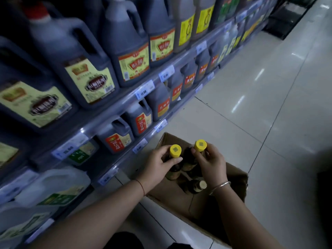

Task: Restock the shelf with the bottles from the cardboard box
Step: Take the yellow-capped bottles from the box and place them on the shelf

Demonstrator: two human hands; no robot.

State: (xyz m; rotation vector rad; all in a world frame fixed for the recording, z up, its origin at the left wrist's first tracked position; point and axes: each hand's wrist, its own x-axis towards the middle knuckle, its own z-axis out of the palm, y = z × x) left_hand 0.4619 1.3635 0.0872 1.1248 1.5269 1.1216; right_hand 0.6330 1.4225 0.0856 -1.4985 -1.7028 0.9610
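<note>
A long shelf unit (115,108) fills the left side, stocked on several tiers with dark handled jugs (124,47) bearing yellow and red labels, and edged with price tags (144,90). A pale tiled floor (251,97) is seen to the right. An open cardboard box (237,184) is set on the floor just beside the lowest shelf. Over the box, two dark bottles are held upright by their necks. The left bottle (175,169), with a yellow cap, is grasped by the curled fingers of the left hand (158,166). The right bottle (191,159), also yellow-capped, is gripped by the right hand (212,162). A third bottle (197,186) is left lying inside the box, beneath the right wrist, on which a silver bangle (220,186) is worn. A red string (142,186) is tied around the left wrist.
</note>
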